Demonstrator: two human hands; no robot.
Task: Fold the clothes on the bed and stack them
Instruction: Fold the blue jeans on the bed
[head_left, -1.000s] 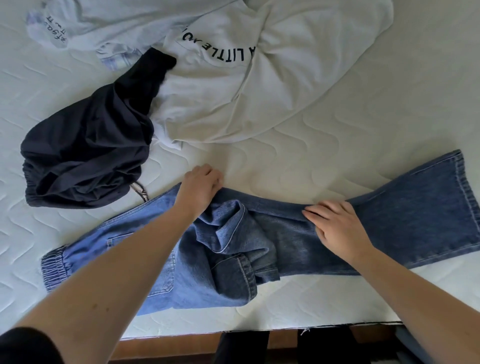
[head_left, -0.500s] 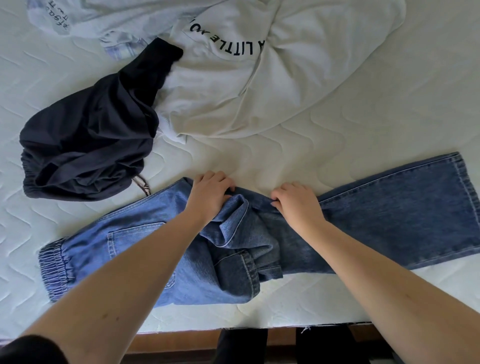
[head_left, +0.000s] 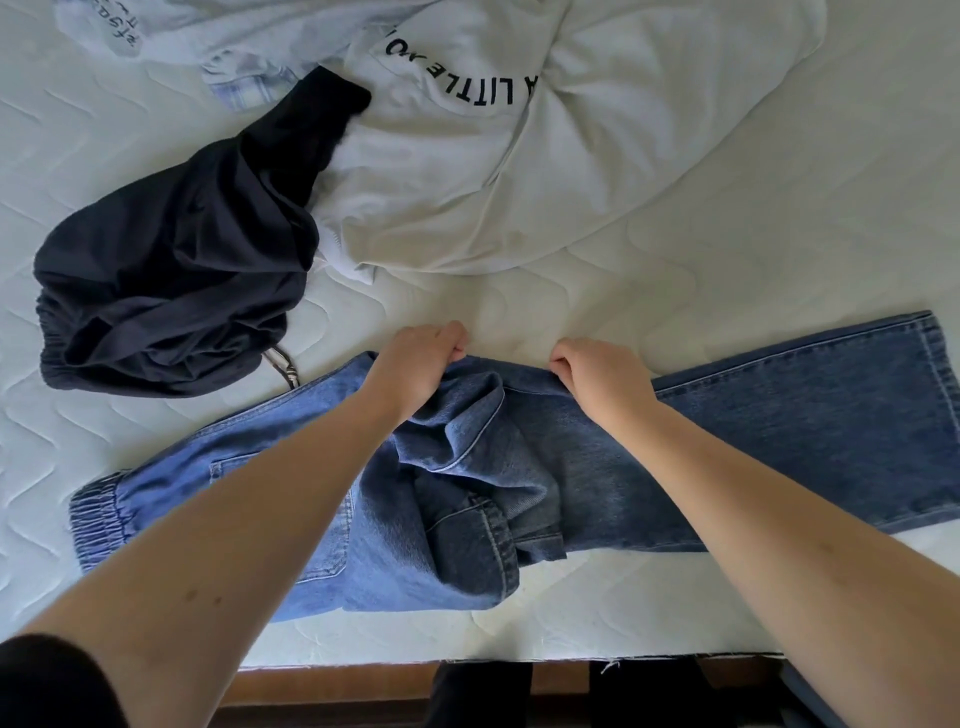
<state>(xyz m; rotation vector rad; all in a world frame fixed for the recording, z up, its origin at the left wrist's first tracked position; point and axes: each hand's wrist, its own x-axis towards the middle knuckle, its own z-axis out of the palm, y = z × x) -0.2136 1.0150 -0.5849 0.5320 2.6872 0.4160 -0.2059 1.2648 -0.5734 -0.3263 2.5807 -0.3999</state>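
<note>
Blue jeans (head_left: 789, 415) lie across the near part of the white quilted mattress (head_left: 727, 249), waistband at the left, leg hem at the right, with bunched denim in the middle. My left hand (head_left: 421, 364) grips the far edge of the jeans near the crotch. My right hand (head_left: 597, 379) pinches the same far edge a little to the right. A crumpled dark navy garment (head_left: 171, 275) lies at the left. A white T-shirt with black lettering (head_left: 467, 156) lies crumpled at the back.
A pale blue garment (head_left: 171, 36) lies at the far left corner, partly under the white T-shirt. The mattress's near edge (head_left: 519, 652) runs along the bottom, with a wooden bed frame (head_left: 332, 686) and dark floor below it. Bare mattress shows at the right.
My right hand slid left along the jeans from the leg to the far edge near the crotch and curled onto the fabric. My left hand stayed at that edge, now gripping it.
</note>
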